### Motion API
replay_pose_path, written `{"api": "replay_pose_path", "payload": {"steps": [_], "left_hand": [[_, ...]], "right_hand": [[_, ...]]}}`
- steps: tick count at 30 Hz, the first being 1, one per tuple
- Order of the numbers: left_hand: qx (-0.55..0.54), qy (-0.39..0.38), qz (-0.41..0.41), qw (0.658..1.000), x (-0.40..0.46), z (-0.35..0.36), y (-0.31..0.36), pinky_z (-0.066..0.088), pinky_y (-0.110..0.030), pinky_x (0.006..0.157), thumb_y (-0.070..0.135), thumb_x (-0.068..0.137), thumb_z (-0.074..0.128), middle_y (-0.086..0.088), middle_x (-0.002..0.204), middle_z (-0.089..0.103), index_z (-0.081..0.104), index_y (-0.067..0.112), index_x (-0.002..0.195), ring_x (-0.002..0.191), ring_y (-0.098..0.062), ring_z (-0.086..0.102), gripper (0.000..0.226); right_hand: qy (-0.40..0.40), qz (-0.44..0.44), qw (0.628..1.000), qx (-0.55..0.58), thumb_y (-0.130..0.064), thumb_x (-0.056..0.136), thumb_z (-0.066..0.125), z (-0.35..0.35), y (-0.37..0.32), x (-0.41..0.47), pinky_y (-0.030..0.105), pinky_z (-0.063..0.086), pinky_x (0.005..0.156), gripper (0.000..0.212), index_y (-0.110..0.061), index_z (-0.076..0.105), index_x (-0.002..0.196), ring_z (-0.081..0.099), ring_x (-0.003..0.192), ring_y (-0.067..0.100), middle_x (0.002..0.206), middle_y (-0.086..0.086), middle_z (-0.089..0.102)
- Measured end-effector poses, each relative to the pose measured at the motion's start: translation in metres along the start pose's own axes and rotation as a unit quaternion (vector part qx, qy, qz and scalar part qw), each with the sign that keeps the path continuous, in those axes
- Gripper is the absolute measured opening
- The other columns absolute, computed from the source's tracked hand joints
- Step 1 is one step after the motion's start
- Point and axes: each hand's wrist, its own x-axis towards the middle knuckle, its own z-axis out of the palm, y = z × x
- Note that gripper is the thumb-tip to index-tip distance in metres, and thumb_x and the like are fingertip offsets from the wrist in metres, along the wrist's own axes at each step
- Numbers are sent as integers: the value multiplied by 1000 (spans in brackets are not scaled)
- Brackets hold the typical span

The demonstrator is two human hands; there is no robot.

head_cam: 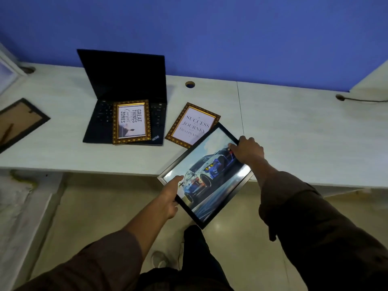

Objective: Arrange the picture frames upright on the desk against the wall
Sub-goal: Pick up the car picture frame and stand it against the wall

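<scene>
Both hands grip the black-framed car picture (206,175), tilted over the desk (294,127) edge: left hand (171,196) pinching its near side, right hand (247,151) clamped on the far corner. Two gold frames lie flat (one (131,121) on the laptop (123,97), the other (192,124) beside it).

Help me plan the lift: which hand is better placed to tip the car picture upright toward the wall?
Probably right: the right hand grips the car picture's far corner, nearest the wall.
</scene>
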Motion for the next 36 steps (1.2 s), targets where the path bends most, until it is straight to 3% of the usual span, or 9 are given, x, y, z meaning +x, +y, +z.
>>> {"api": "replay_pose_path", "payload": {"steps": [4,6,11,16,18,23,27,32,36], "left_hand": [[-14,8,50,999,-40,-46,1,46,-28,46,39,97,56,-6,68,62,56,11,82,59,-20,59,32],[-26,8,83,996,-58,-71,3,48,-23,39,36,98,55,-9,63,65,57,10,79,58,-20,61,32],[-81,33,142,986,-80,-137,18,54,-47,97,38,91,62,-14,93,75,71,10,99,94,-30,69,31],[-143,83,225,960,-72,-211,49,60,-42,64,44,62,78,-18,113,73,57,12,129,87,-33,75,77],[-160,102,259,947,-84,-231,61,58,-37,57,43,67,77,-20,117,69,54,11,130,85,-32,73,74],[-164,165,312,921,-128,-265,93,54,-41,78,51,74,72,-11,119,60,45,17,131,90,-22,59,72],[-148,179,347,908,-144,-289,122,49,-29,72,45,87,65,-5,120,59,50,19,125,92,-18,53,48],[-127,206,394,887,-145,-348,182,48,-44,95,61,59,75,-4,134,59,40,29,136,115,-28,61,90],[-133,211,416,875,-152,-373,232,52,-37,78,51,79,69,-4,124,58,35,28,137,104,-25,62,71]], "right_hand": [[20,-43,999,19,-64,94,40,-18,-40,-37,49,48,99,65,-13,52,133,60,115,39,126,18,59],[31,-74,996,30,-63,95,40,-28,-63,-51,48,49,95,65,-11,53,133,60,114,39,125,18,61],[74,-152,985,38,-54,99,38,-56,-128,-82,45,51,88,55,-11,58,127,64,107,37,121,17,67],[88,-214,971,58,-55,99,36,-75,-191,-108,47,53,89,53,-11,60,117,65,101,36,115,17,69],[91,-235,966,65,-56,100,37,-81,-214,-116,44,52,85,53,-10,60,115,64,101,37,113,17,69],[103,-290,945,109,-54,101,42,-95,-272,-127,37,45,75,47,-12,59,112,64,93,31,102,13,67],[102,-313,932,149,-59,98,46,-104,-316,-124,35,45,65,43,-17,55,92,62,79,26,85,7,63],[100,-337,917,190,-60,96,49,-120,-379,-115,33,39,57,44,-19,52,83,60,72,23,75,2,59],[97,-355,903,223,-61,96,49,-131,-431,-98,34,42,59,46,-17,51,81,62,74,27,74,2,59]]}}
